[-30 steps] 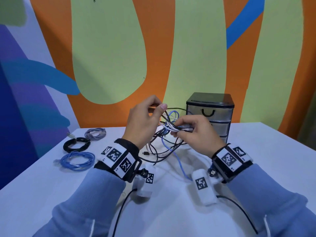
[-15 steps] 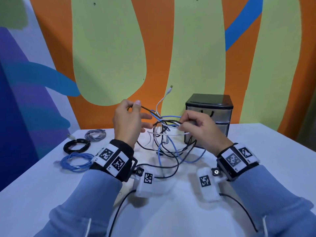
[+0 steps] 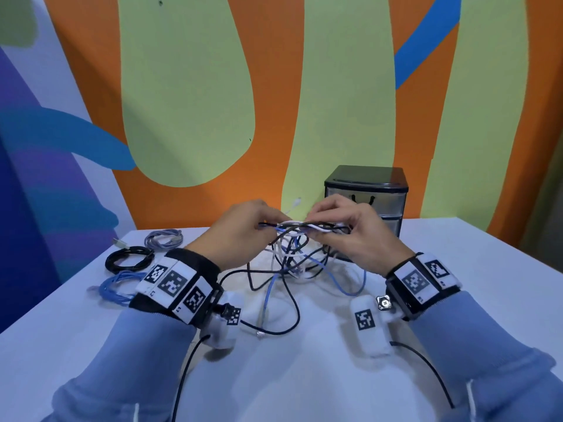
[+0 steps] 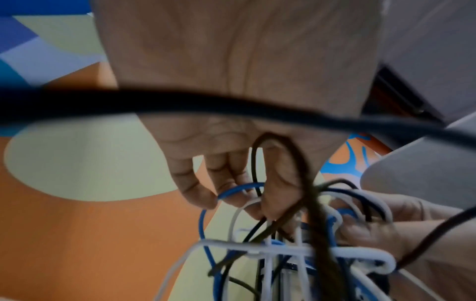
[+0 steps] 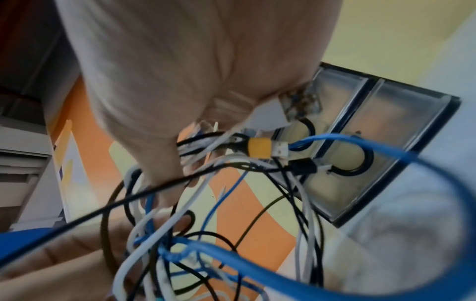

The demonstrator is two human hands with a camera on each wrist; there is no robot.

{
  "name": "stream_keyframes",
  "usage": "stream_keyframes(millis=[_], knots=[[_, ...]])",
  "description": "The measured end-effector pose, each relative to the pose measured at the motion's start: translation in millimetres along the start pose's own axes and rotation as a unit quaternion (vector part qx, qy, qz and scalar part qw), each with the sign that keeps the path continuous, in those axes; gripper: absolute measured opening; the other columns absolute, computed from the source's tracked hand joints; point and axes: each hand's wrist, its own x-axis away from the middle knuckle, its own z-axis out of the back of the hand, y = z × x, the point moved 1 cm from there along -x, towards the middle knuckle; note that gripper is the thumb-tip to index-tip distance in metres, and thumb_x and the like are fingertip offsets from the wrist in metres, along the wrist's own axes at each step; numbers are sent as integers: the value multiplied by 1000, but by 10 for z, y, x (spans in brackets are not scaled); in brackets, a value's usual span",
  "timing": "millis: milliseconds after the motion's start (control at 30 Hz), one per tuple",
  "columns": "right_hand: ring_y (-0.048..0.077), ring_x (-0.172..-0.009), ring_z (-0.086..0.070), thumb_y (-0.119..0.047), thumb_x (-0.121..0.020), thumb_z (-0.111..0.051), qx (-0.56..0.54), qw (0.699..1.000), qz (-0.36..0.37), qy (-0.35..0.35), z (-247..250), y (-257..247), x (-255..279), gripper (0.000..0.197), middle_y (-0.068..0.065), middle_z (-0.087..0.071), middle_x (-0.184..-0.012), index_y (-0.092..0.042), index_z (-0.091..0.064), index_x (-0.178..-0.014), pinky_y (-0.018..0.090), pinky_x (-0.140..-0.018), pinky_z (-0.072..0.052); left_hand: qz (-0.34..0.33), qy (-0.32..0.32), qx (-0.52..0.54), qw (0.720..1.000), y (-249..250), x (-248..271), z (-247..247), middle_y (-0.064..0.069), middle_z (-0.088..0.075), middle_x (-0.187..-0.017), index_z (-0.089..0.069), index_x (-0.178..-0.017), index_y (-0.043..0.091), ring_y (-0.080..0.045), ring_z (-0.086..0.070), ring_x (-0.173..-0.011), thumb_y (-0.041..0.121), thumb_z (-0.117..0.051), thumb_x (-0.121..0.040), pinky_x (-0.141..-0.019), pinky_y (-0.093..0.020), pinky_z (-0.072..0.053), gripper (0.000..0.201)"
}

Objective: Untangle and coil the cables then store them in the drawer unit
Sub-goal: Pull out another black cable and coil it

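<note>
A tangle of black, white and blue cables [image 3: 297, 254] hangs between my two hands above the white table [image 3: 457, 284]. My left hand [image 3: 243, 229] pinches the bundle's left end, and my right hand [image 3: 350, 229] grips its right end, so several strands run level between them. In the left wrist view my left fingers [image 4: 231, 183] curl round blue, white and black loops of the tangle [image 4: 270, 244]. The right wrist view shows a yellow-collared USB plug [image 5: 265, 149] and a black plug beside my right hand [image 5: 180, 101]. The dark drawer unit [image 3: 365, 193] stands just behind my right hand, drawers closed.
Three coiled cables lie at the table's left: a grey one [image 3: 164, 239], a black one [image 3: 128, 258] and a blue one [image 3: 117, 287]. Loose cable ends trail on the table toward me [image 3: 274, 315]. A painted wall rises behind the table.
My hands came closer together and lowered slightly, pulling the strands into a level bundle between them. The white plug end that stuck up has dropped behind the hands.
</note>
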Motion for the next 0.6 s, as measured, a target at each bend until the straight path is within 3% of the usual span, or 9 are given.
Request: stream_keyframes(millis=[67,167,233,333,400,500,600], knots=[[17,-111,-62,0,-89,-79,15,999,19,31,15,40,-15,24,1,-68,-110,-22,-84,-96,26,-91,-49,51,-14,94,994,12,45,46,7,-69,-87,-82,-99,36,-16,-59,-79,23,-56,-96,-74,-32,-42,29],[21,-120,-58,13,-85,-74,28,997,30,71,20,88,-39,39,-2,-66,-116,-25,-83,-85,35,-97,-47,88,-32,197,976,59,74,67,6,-54,-64,-80,-77,17,-13,-45,-60,44,-62,-90,-66,-31,-36,35],[19,-123,-55,23,-79,-66,24,996,27,78,16,83,-29,47,-3,-66,-122,-21,-81,-78,35,-99,-44,67,-23,163,984,48,54,22,11,-52,-60,-74,-70,22,-8,-44,-57,41,-70,-99,-64,-28,-37,35],[17,-129,-55,29,-67,-47,-1,999,22,42,-5,55,-18,56,-4,-67,-129,-18,-76,-69,39,-103,-44,26,7,111,993,-29,-13,-47,-2,-63,-73,-74,-84,25,-15,-48,-66,36,-69,-102,-65,-32,-35,22],[13,-131,-55,30,-67,-45,7,1000,13,-6,-25,33,-22,55,-7,-70,-129,-17,-76,-68,37,-106,-42,14,85,46,995,-71,-49,-64,0,-65,-86,-70,-87,26,-17,-55,-77,35,-64,-105,-68,-32,-38,21],[1,-132,-53,27,-79,-51,35,993,-26,-107,-79,-17,-25,55,-16,-67,-131,-21,-78,-71,27,-109,-40,-10,242,-33,970,-45,-55,-22,4,-51,-106,-65,-94,26,-22,-57,-101,37,-59,-106,-86,-42,-46,18],[0,-128,-55,4,-86,-62,44,982,-59,-173,-125,-99,10,36,-15,-65,-128,-26,-77,-74,21,-107,-40,-11,301,15,954,10,-40,9,4,-63,-96,-62,-97,21,-23,-64,-86,36,-53,-110,-81,-49,-51,22]])
